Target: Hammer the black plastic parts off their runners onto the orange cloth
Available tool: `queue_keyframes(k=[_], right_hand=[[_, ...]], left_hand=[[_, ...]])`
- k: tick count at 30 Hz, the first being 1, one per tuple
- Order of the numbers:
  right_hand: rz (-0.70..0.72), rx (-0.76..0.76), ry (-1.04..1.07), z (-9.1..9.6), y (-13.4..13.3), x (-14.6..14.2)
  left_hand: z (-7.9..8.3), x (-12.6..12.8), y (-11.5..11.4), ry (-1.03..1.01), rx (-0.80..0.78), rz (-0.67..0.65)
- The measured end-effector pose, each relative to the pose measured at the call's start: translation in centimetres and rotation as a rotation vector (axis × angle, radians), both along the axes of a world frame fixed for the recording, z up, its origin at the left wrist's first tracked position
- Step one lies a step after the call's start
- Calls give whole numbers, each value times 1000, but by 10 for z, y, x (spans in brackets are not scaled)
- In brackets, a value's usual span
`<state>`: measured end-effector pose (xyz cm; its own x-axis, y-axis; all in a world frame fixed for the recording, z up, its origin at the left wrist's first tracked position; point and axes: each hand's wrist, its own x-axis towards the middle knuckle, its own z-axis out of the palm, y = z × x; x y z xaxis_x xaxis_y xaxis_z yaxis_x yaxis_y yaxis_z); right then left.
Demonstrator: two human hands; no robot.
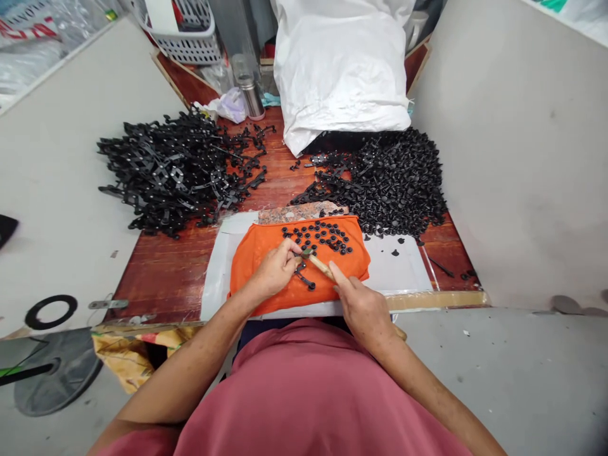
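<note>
Red-brown bench (166,272) across middle. White sack (342,69) at far side. Left, heap of jointed black parts (175,171); right, heap of loose black pieces (399,177). Near middle, orange cloth (256,253). Right hand (358,307) clamped on tool (322,266) with pale handle. Left hand (278,269) at tool's dark head; cannot tell if clamped on anything. On cloth, scattered round black pieces (350,250).

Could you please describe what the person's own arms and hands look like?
The left hand and right hand are ungloved, and the forearms are bare, with no cables or markings visible. The person wears a plain dusty-red shirt with a short left sleeve.
</note>
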<state>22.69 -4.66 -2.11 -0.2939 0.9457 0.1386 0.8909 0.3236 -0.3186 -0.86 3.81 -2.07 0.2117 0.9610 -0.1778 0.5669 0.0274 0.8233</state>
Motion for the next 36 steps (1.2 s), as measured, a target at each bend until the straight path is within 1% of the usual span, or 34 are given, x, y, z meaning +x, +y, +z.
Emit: queue_keyframes(k=[2,4,5,7,9,10,11,12,13,14,15,16,17,18,19,20,21,22,23,25,26,27,28,30,31,33,34,36], right_hand=[[4,-50,44,0,-1,-1],[0,-73,185,2,-2,4],[-3,-82,271,3,-3,8],[-28,-119,415,4,-7,20],[-84,-160,489,3,-11,34],[-117,-178,504,0,-14,41],[-142,-193,517,-3,-16,47],[-163,-209,526,-6,-17,52],[-176,-229,533,-9,-19,56],[-187,-245,538,-12,-20,59],[-196,-259,542,-15,-20,60],[-206,-270,545,-17,-21,61],[-216,-277,549,-19,-21,61],[-224,-284,552,-20,-20,61],[-229,-289,555,-21,-20,61],[-232,-292,559,-21,-20,61],[-234,-294,562,-22,-20,61],[-234,-295,565,-23,-19,61],[-234,-293,566,-24,-19,61],[-237,-294,564,-25,-19,62],[-237,-296,563,-26,-19,63],[-236,-297,562,-28,-19,63],[-234,-297,564,-28,-19,63],[-233,-295,574,-30,-19,63],[-233,-295,581,-30,-20,63],[-237,-301,595,-31,-20,63],[-239,-305,602,-31,-19,63],[-241,-313,614,-30,-18,64]], left_hand=[[1,0,-1,22,18,-6],[3,1,-4,40,24,-16],[5,2,-5,47,18,-38],[11,0,-5,64,-11,-145],[26,-9,3,100,-27,-287],[37,-17,10,135,-14,-341],[52,-27,21,186,21,-354],[70,-40,33,259,80,-332],[91,-54,47,355,152,-258],[115,-69,61,479,226,-126],[139,-83,75,628,312,53],[162,-97,87,781,389,259],[183,-108,98,914,450,441],[199,-115,107,989,540,515],[210,-119,115,1026,626,560],[215,-117,122,1027,685,546],[213,-112,129,1002,717,473],[204,-102,136,962,714,355],[191,-88,144,919,677,200],[153,-51,162,833,604,-155],[132,-31,172,808,552,-296],[112,-10,182,799,512,-399],[93,10,192,795,487,-458],[63,44,210,793,468,-452],[53,59,218,795,472,-448],[40,80,231,794,473,-453],[36,88,237,789,469,-459],[35,98,248,767,452,-471]])
